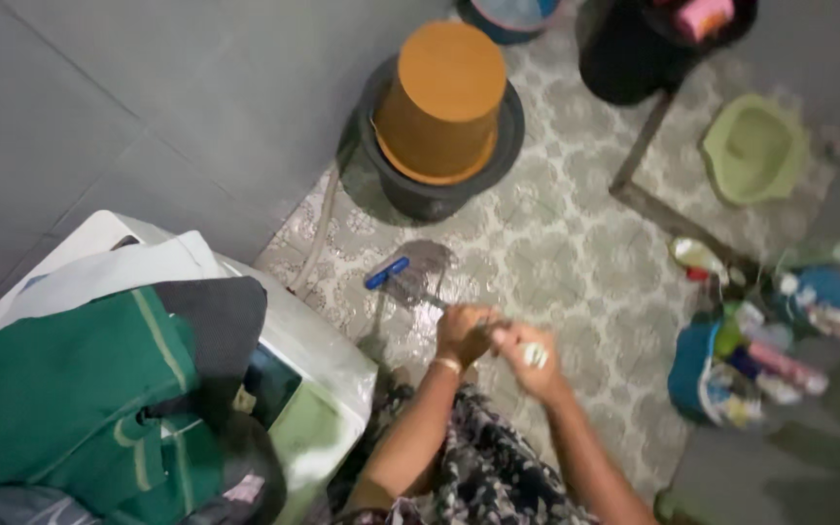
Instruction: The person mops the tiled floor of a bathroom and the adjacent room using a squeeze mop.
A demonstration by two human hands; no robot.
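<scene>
My left hand (464, 331), with a thin bracelet at the wrist, and my right hand (529, 358) are closed side by side on the thin handle of a blurred brush-like tool. Its grey head (422, 272) with a blue part (386, 272) rests on the wet patterned floor tiles (556, 243) just ahead of my hands. A small pale spot shows on my right hand; I cannot tell what it is. My patterned skirt (478, 467) is below my arms.
An upturned orange bucket (439, 97) sits on a black tub (509, 136). At the left, green and dark clothes (70, 389) lie on a white washing machine (313, 340). A green basin (755, 146) and a blue basket of bottles (694, 374) are on the right.
</scene>
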